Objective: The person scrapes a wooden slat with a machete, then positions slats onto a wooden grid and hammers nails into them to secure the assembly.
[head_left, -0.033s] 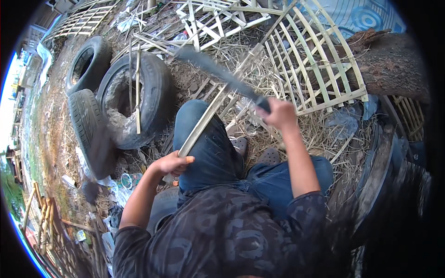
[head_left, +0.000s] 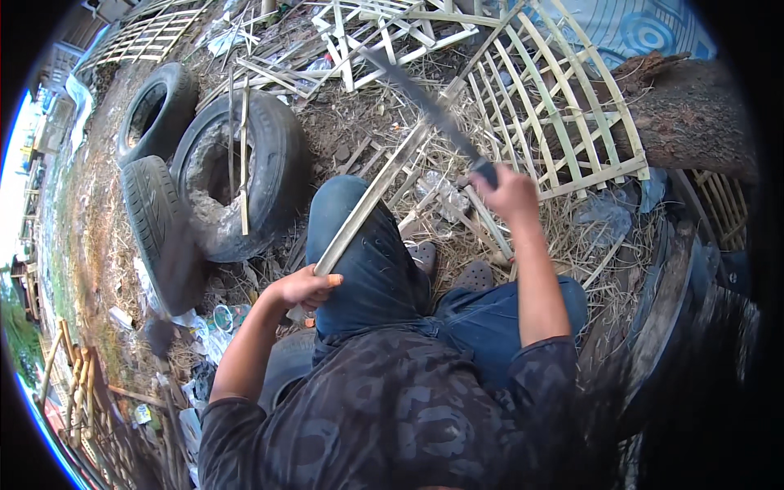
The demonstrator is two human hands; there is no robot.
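Note:
I sit with my knees up, in blue jeans. My left hand (head_left: 306, 287) grips the near end of a long pale bamboo strip (head_left: 377, 192), which lies across my left knee and runs up and away to the right. My right hand (head_left: 510, 194) is closed on the handle of a machete (head_left: 425, 102). Its dark blade points up and to the left, crossing above the far part of the strip. The blade is motion-blurred.
Three old tyres (head_left: 261, 175) lie on the ground at left. Woven bamboo lattice panels (head_left: 572, 114) lean ahead and to the right, against a thick tree trunk (head_left: 686, 122). Straw, loose slats and litter cover the dirt around my dark shoes (head_left: 474, 276).
The machete and my right hand have shifted slightly up and to the right. My left hand and the strip stay where they were.

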